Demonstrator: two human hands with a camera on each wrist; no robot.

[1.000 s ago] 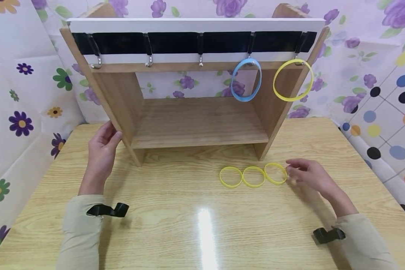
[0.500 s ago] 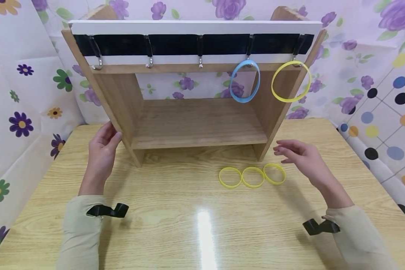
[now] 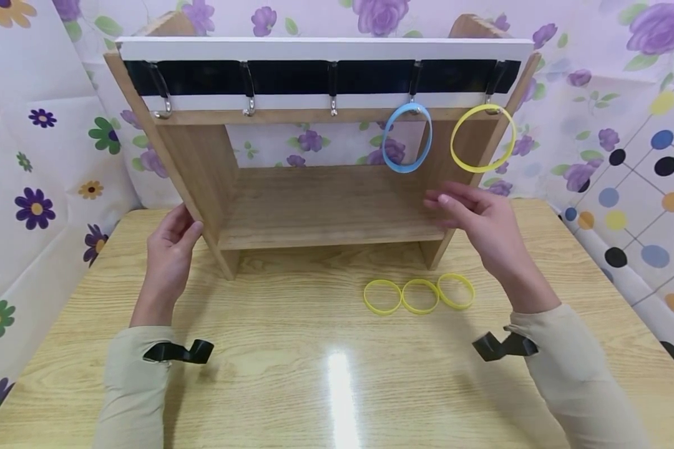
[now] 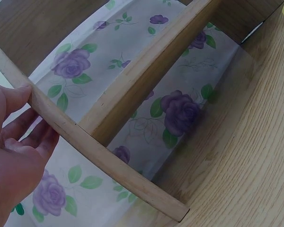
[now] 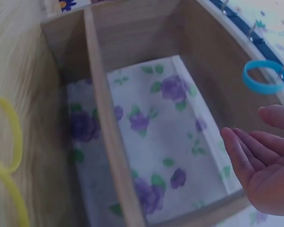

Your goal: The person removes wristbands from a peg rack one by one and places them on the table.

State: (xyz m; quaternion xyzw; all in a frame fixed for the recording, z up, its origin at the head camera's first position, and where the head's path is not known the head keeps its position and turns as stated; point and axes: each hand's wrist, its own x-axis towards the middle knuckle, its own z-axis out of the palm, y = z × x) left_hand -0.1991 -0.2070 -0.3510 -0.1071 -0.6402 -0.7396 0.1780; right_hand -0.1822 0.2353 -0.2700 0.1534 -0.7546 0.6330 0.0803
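My left hand point(image 3: 171, 249) pinches the left side panel of a wooden shelf rack point(image 3: 331, 240); in the left wrist view its thumb lies on the panel's front edge, the fingers on the outer side. In front of the rack's right side, below the hanging rings, my right hand point(image 3: 480, 227) is raised with loosely bent fingers and nothing in it. A blue ring point(image 3: 385, 146) and a yellow ring point(image 3: 455, 153) hang from the two rightmost hooks. In the right wrist view the blue ring point(image 5: 265, 88) shows just above the fingers point(image 5: 239, 151).
Three yellow rings point(image 3: 365, 301) lie in a row on the wood-grain table point(image 3: 258, 374) before the rack. Three bare metal hooks point(image 3: 249, 106) line the left and middle of the black-and-white rail point(image 3: 292, 76). Flowered sheets point(image 3: 50, 156) surround the table.
My right hand has risen from beside the yellow rings on the table, moving up and left to the rack's right side. The left hand keeps its grip on the panel.
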